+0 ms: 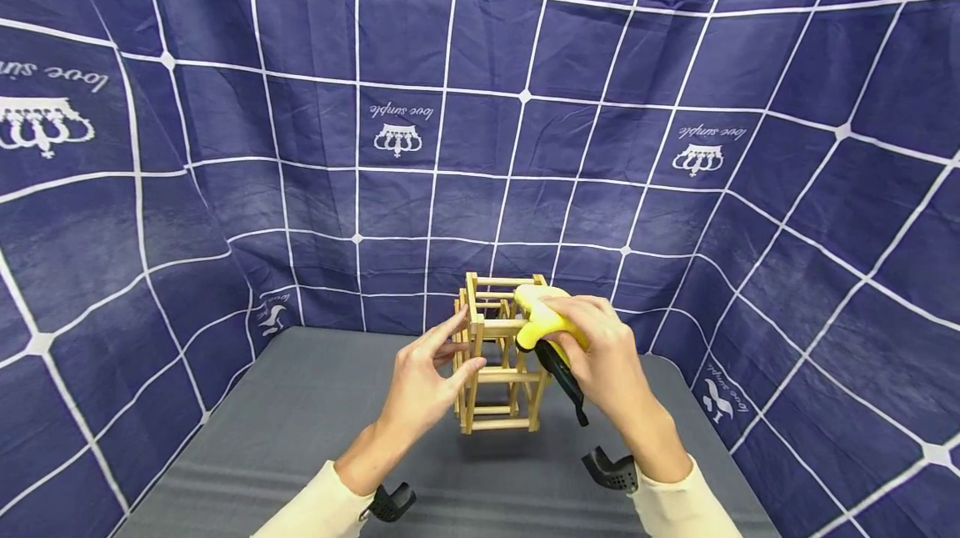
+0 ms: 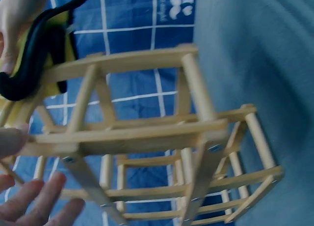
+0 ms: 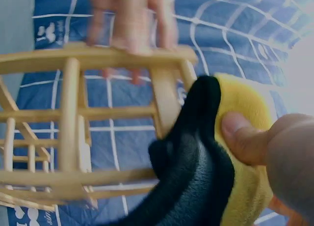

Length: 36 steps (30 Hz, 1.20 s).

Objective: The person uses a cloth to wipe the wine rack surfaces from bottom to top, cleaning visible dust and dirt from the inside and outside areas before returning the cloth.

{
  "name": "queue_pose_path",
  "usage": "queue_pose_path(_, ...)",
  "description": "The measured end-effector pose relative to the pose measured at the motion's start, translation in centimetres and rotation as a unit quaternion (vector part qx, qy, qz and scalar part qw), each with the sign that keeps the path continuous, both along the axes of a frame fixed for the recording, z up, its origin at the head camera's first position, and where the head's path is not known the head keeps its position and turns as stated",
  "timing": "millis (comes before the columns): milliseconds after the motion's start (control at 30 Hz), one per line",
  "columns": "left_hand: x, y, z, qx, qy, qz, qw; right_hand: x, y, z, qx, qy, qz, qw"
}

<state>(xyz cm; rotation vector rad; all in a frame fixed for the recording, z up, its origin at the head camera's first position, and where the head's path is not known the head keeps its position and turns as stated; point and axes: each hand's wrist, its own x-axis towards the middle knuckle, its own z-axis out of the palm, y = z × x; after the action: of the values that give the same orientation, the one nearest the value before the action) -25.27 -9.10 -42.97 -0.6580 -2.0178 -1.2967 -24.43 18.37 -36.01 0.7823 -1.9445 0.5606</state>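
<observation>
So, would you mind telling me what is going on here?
Someone is handling a wooden rack and a soft yellow-and-black item over a grey surface. The left hand touches the left side of the rack, while the right hand grips the soft item by its yellow part, up at the rack's top right corner. Whether that item rests on the rack is hard to tell.

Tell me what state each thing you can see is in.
Pale wooden slatted rack: upright.
Yellow-and-black plush item: held at the rack's upper right corner.
Bare left hand: touching the rack, fingers extended.
Bare right hand: gripping the plush item.
Blue white-gridded cloth: hanging, creased, lettering upside down.
</observation>
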Motion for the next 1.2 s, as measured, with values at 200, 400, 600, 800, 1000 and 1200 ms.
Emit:
queue_pose_path(200,-0.1,0.4,-1.4,-0.015,0.014,0.018,0.9996,-1.2,2.1,0.9,-0.035,-0.102,0.027,0.9938)
queue_pose_path(400,-0.1,0.4,-1.4,-0.011,0.032,0.006,0.9994,-3.6,3.1,2.6,-0.017,-0.236,0.035,0.9709)
queue_pose_path(600,0.0,0.5,-1.5,0.013,0.0,-0.015,0.9998,-6.8,2.8,3.4,-0.04,-0.308,0.039,0.9496)
queue_pose_path(800,0.1,0.8,-1.8,0.031,-0.011,-0.026,0.9991,-6.8,2.7,3.7,-0.027,-0.313,0.026,0.9491)
queue_pose_path(1000,-0.2,1.0,-2.1,0.03,0.002,0.001,0.9996,-4.4,3.1,4.2,-0.003,-0.316,0.038,0.9481)
queue_pose_path(1200,-0.4,0.7,-2.7,0.035,0.005,0.031,0.9989,-3.5,2.7,3.6,0.0,-0.266,0.034,0.9635)
